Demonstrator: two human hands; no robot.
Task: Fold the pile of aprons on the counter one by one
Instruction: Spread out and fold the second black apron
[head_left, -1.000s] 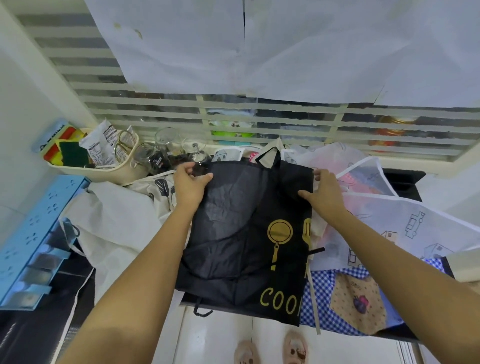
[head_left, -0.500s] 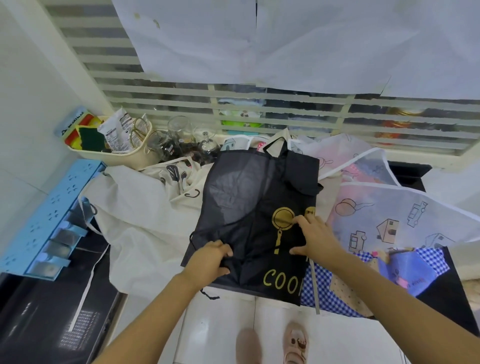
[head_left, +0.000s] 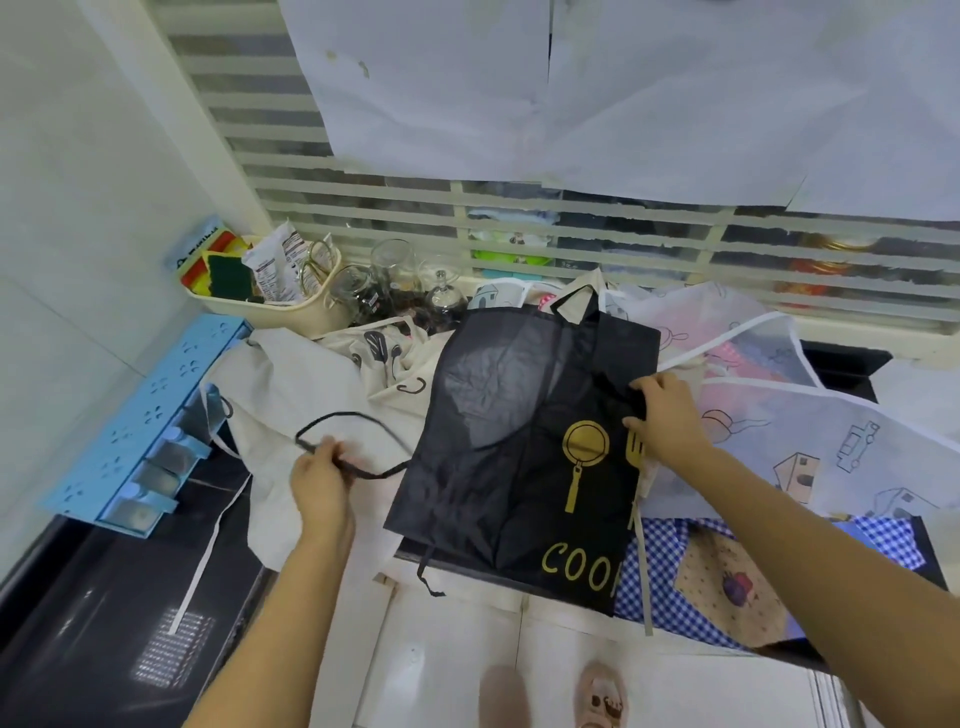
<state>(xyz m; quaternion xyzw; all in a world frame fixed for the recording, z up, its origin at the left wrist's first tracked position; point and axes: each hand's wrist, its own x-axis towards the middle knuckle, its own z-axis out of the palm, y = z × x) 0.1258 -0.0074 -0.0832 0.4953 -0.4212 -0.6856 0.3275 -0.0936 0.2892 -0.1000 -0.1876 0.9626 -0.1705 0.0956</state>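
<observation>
Presently: black apron (head_left: 519, 441) laid flat on top of the pile

It lies on the counter (head_left: 847, 361), its near hem with gold "COO" lettering overhanging the front edge. The left hand (head_left: 319, 480) has its fingers curled round the black tie (head_left: 358, 418), which loops out leftward over a cream apron (head_left: 291, 384). The right hand (head_left: 670, 421) pinches the black apron's right edge. A white printed apron (head_left: 831, 441) and a blue checked apron (head_left: 670, 587) lie on the right.
</observation>
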